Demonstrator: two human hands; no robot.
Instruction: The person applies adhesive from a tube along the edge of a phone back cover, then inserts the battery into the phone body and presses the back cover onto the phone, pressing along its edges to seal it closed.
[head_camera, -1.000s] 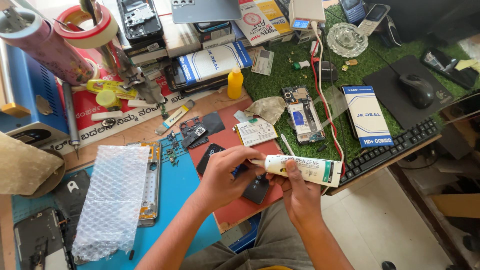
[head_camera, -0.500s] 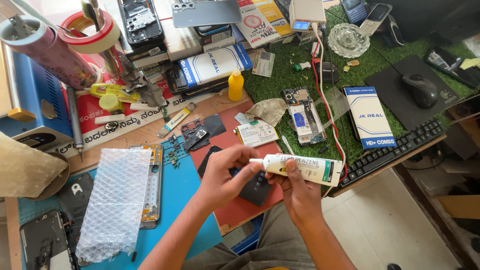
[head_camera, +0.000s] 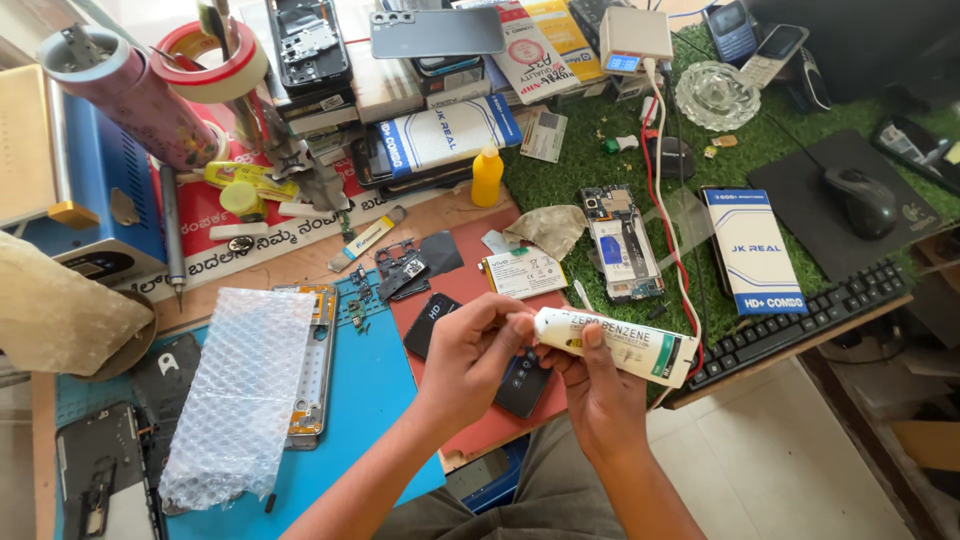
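Note:
My right hand (head_camera: 592, 385) grips a white glue tube (head_camera: 625, 345) with a green end, held level above the front edge of the bench. The fingers of my left hand (head_camera: 470, 352) pinch the tube's nozzle end (head_camera: 530, 322); whether a cap is on it I cannot tell. Beneath my hands a small black phone part (head_camera: 522, 385) lies on the red mat (head_camera: 470, 285). A phone battery (head_camera: 523, 272) rests just beyond my hands on that mat.
A phone frame (head_camera: 315, 360) with bubble wrap (head_camera: 240, 395) over it lies on the blue mat (head_camera: 380, 400) at left. A yellow bottle (head_camera: 487, 175), an opened phone (head_camera: 620, 245), boxes, a keyboard (head_camera: 800, 320) and a mouse (head_camera: 862, 200) crowd the green turf.
Both hands stay on the tube at the same spot; my left fingers have shifted slightly on the nozzle end. The head view has tilted a little.

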